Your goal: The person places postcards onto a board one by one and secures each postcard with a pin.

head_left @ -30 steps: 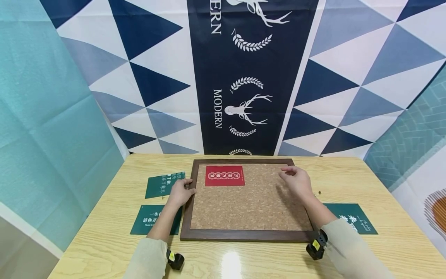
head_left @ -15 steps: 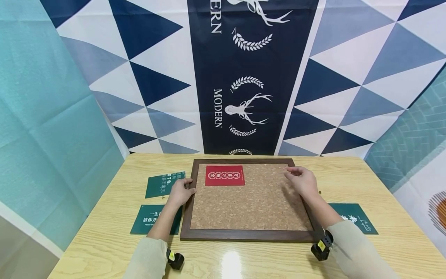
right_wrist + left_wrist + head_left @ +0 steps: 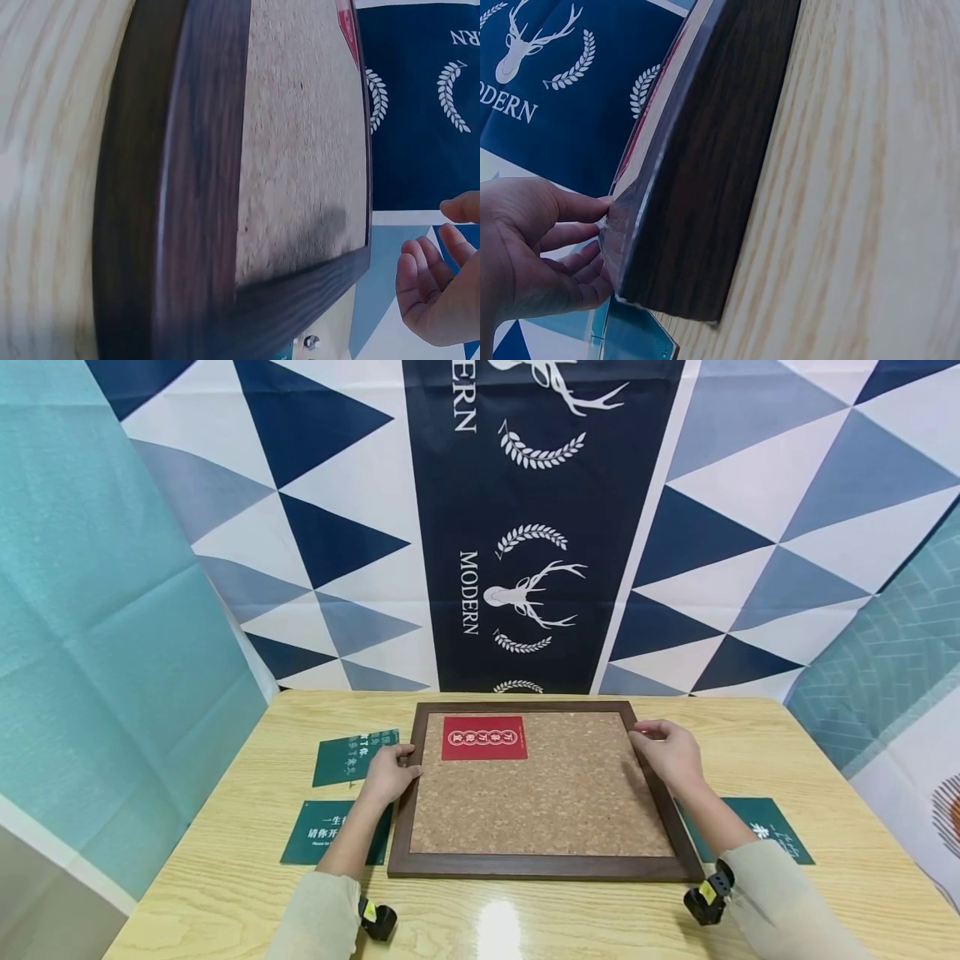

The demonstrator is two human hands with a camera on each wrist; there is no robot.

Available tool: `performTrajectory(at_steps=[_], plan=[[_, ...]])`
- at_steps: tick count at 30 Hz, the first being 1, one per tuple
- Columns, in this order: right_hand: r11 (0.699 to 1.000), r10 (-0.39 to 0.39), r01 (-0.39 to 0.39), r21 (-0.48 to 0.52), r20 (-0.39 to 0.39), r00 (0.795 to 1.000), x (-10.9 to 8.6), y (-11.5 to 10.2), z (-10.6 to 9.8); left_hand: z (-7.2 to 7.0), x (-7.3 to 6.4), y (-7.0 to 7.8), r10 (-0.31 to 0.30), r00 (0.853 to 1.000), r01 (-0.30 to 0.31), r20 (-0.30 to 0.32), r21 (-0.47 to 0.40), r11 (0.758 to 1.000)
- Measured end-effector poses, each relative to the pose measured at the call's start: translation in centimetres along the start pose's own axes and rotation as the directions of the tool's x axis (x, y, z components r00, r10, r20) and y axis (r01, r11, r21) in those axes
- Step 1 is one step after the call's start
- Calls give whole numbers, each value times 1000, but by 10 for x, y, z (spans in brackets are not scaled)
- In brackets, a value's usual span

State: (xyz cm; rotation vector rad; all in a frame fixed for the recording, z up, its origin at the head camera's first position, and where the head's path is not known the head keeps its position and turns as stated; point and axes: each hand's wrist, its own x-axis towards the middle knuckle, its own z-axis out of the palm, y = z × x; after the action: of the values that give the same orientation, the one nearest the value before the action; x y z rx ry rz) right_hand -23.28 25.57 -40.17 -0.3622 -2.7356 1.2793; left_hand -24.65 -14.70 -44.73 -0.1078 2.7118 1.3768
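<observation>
Rightward across the corkboard (image 3: pixel 540 802), my right hand (image 3: pixel 670 756) has drifted, relaxed, seemingly empty. My left hand (image 3: pixel 387 775) grips the frame (image 3: pixel 532 866), likely steadying it.

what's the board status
Left hand holds cork board by left edge. Right hand near right edge, nothing visible in it. Red card lies on board.

navy deer-and-wreath strip (image 3: pixel 454 610), upper centre | blue-and-white triangle cloth (image 3: pixel 337 539), upper left and upper right | teal cloth (image 3: pixel 112 593), left edge | pale wood table (image 3: pixel 585 922), lower half; glare (image 3: pixel 498 931) shines bottom centre | brick-patterned cloth (image 3: pixel 862 672), right edge
</observation>
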Motion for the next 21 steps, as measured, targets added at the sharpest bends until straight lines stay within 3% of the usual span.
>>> performTrajectory(at_steps=[12, 21], plan=[[999, 47, -47, -8, -8, 999, -3, 6, -13, 0, 0, 0, -7, 1000, 7, -3, 2, 1000], [999, 40, -40, -18, -26, 999, -1, 17, -23, 0, 0, -1, 0, 1000, 0, -4, 6, 1000]])
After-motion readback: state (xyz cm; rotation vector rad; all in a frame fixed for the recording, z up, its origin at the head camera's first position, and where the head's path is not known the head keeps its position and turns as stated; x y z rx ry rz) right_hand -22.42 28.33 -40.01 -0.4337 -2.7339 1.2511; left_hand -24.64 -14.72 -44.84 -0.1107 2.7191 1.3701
